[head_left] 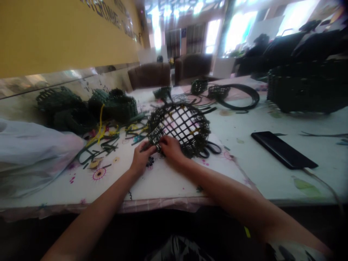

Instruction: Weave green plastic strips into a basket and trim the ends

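Two hands on it: we have the open-weave basket frame (179, 125) of dark green strapping tilted on the floral tablecloth (81, 185), its near edge touching both hands. Our left hand (141, 157) and right hand (171, 148) sit close together, narrow, fingers curled at that edge; cannot tell if they grip. Loose green strips (103, 145) and yellow ties (99, 130) lie just left. Further left are green woven baskets (115, 105) and a white plastic bag (32, 152); a larger woven basket (307, 87) sits far right. Contents of all three: cannot tell.
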`<state>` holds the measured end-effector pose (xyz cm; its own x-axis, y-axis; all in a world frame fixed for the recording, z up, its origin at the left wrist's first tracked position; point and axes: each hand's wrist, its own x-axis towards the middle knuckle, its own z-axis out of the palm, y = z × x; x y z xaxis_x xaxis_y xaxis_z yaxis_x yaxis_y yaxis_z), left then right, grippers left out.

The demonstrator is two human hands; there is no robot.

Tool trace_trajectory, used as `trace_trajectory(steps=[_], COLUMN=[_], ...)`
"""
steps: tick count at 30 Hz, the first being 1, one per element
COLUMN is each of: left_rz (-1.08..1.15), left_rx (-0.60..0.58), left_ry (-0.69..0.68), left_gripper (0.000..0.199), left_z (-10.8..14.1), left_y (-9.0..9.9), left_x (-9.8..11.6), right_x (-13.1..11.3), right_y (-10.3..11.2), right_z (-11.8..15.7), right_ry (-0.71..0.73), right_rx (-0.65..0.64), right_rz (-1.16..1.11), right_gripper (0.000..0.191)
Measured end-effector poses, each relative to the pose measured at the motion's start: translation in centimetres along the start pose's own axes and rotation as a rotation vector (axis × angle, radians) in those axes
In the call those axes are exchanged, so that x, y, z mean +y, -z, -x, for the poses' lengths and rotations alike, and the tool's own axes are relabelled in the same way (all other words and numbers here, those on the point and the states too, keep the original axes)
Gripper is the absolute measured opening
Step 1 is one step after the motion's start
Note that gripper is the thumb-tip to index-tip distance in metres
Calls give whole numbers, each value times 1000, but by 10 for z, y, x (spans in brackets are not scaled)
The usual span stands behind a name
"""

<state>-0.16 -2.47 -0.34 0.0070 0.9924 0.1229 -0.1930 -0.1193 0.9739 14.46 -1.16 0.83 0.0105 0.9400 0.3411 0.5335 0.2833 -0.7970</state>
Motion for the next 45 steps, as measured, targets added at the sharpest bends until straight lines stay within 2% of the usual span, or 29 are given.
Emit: trace_trajectory(steps=[6,11,18,28,36,45], left_rz=[-88,21,46,-9,-12,-62], left_rx=[31,-12,-35,-29,-54,-18], left_ry=[-54,5,52,13,31,-43], left_gripper=[34,40,44,39,39,36], left_z=[0,1,2,-2,1,-2], left_y=[-2,-3,-3,2,0,1], left_x=[-1,2,5,1,5,-1], right_x=[-3,-4,-2,-7,-1,-1], right_y=[-1,0,1,7,1,0], right_z=[1,1,0,2,0,3], right_ry=[-13,-32,-130,-201,-125,-82], right_rx=[-9,-28,-62,-86,-62,-50], right_rz=[-30,-64,-170,-303,-195,-183], right_gripper=[18,21,22,18,11,10])
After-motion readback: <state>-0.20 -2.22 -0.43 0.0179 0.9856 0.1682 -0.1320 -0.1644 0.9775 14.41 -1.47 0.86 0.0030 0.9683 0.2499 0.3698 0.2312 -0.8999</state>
